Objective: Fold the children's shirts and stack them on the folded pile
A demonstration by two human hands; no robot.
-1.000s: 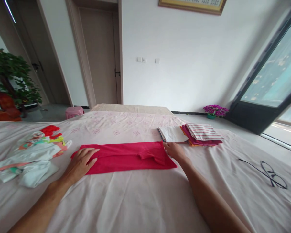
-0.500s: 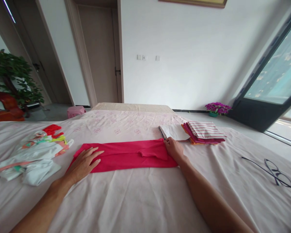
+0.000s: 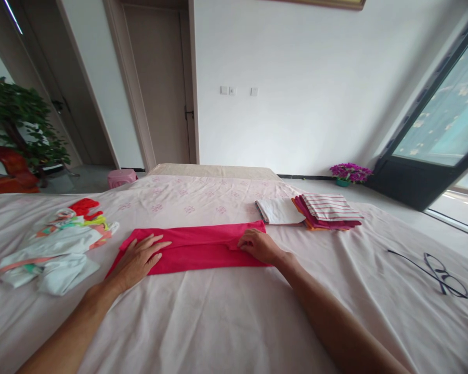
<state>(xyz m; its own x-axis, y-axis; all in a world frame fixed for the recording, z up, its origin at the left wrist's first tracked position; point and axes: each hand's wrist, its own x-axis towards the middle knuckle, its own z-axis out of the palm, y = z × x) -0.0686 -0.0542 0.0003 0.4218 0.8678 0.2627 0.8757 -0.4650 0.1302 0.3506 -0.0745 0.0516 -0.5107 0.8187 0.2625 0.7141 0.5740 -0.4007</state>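
A red shirt, folded into a long strip, lies across the pale pink bed sheet in front of me. My left hand rests flat on its left end, fingers spread. My right hand lies on the right part of the strip, over the folded sleeve, fingers curled onto the cloth. Whether it pinches the fabric or only presses on it is unclear.
A heap of white and coloured clothes lies at the left. A folded white cloth and a stack of folded clothes with a striped one on top sit beyond my right hand. Glasses lie at the right.
My right hand has slid left from the strip's right end onto the sleeve area. The left hand has stayed put on the left end.
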